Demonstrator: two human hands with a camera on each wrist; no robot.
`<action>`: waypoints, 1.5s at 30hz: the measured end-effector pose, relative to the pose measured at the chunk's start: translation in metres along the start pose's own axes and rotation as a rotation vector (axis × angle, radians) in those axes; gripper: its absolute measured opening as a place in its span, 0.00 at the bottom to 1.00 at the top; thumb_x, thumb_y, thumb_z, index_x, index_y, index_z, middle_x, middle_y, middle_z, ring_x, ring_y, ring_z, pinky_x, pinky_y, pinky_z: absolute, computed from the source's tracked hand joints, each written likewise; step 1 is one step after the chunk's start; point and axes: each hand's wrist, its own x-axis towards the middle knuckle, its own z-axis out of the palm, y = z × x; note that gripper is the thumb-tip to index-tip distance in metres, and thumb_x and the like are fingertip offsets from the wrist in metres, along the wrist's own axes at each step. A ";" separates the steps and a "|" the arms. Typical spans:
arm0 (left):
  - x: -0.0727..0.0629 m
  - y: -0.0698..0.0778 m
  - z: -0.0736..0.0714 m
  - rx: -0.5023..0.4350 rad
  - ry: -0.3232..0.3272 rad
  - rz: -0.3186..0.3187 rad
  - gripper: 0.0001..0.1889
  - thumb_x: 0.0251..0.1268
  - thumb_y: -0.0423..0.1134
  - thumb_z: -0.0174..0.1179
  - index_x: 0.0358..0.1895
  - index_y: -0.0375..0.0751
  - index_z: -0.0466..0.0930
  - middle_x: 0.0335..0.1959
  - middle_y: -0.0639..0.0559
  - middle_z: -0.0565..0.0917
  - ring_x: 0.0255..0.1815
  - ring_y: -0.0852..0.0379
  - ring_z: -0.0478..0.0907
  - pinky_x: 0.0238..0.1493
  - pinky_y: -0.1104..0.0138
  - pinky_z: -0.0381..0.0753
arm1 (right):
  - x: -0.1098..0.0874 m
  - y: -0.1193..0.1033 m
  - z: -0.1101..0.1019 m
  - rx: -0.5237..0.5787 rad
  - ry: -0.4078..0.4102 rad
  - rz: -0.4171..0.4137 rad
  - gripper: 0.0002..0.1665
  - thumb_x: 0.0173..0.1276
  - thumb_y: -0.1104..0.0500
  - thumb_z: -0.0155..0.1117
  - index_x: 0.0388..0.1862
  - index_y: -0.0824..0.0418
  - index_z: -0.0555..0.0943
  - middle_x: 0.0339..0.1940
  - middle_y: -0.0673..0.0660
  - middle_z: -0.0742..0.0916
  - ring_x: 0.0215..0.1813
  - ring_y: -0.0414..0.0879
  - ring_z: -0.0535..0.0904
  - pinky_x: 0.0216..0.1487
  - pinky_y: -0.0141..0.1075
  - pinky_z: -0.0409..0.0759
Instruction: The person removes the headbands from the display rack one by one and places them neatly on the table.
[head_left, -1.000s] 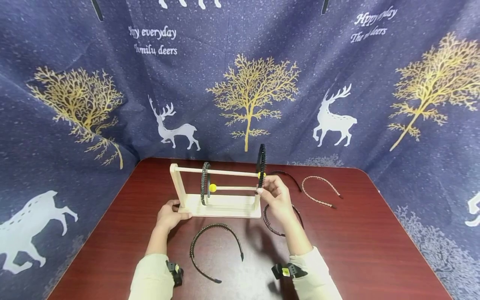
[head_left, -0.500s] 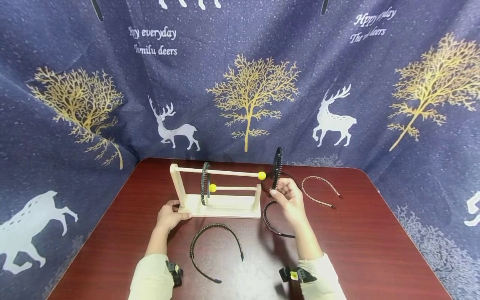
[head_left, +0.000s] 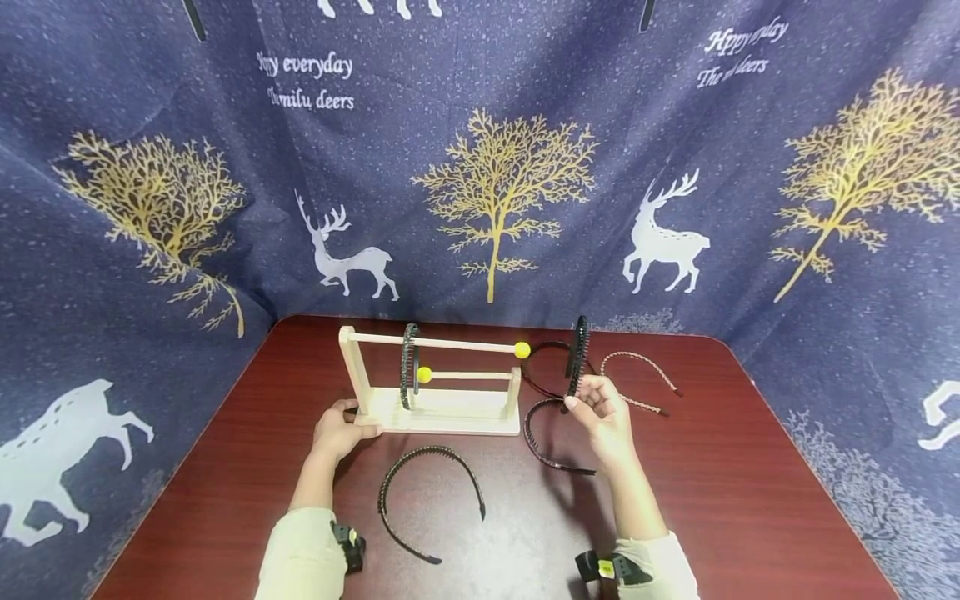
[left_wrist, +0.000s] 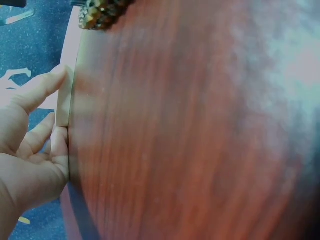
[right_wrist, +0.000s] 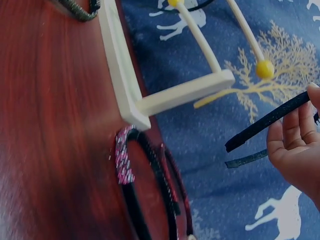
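Note:
A pale wooden rack (head_left: 450,423) with two rods, each tipped by a yellow ball, stands on the table. My left hand (head_left: 341,429) grips the left end of its base, thumb on top, as the left wrist view shows too. On the rods' left part hangs a dark headband (head_left: 407,367). To the right of the rack my right hand (head_left: 603,417) pinches a black toothed headband (head_left: 578,354), held upright above the table. In the right wrist view the two ends of this black headband (right_wrist: 265,122) point toward the rods, apart from them.
A dark headband (head_left: 384,492) lies in front of the rack. Right of it lie another dark headband (head_left: 531,442), one behind that (head_left: 536,383), and a beige braided headband (head_left: 637,357). A patterned blue cloth (head_left: 480,208) hangs behind the table (head_left: 720,483).
My right hand has carried the black headband rightward and lower, off the upper rod's yellow ball end and away from the rack. My left hand has stayed on the base.

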 end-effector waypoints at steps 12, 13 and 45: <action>-0.002 0.002 0.000 -0.007 -0.001 -0.009 0.38 0.42 0.38 0.72 0.59 0.30 0.67 0.41 0.36 0.78 0.43 0.41 0.73 0.46 0.51 0.70 | -0.019 0.003 -0.035 -0.066 0.098 0.028 0.13 0.55 0.83 0.56 0.40 0.76 0.71 0.30 0.50 0.79 0.34 0.39 0.74 0.35 0.26 0.74; -0.002 0.003 0.000 -0.014 -0.009 -0.012 0.37 0.42 0.37 0.72 0.60 0.30 0.67 0.42 0.35 0.78 0.44 0.40 0.73 0.46 0.50 0.69 | -0.021 0.004 -0.038 -0.063 0.108 0.033 0.13 0.55 0.83 0.56 0.40 0.76 0.71 0.30 0.50 0.79 0.34 0.39 0.75 0.35 0.27 0.74; 0.011 0.001 0.006 -0.183 -0.068 0.110 0.45 0.44 0.26 0.67 0.69 0.27 0.53 0.63 0.27 0.62 0.63 0.35 0.61 0.61 0.53 0.62 | -0.054 0.006 -0.106 -0.534 0.017 0.276 0.13 0.55 0.75 0.63 0.42 0.75 0.79 0.25 0.57 0.81 0.31 0.37 0.76 0.33 0.27 0.73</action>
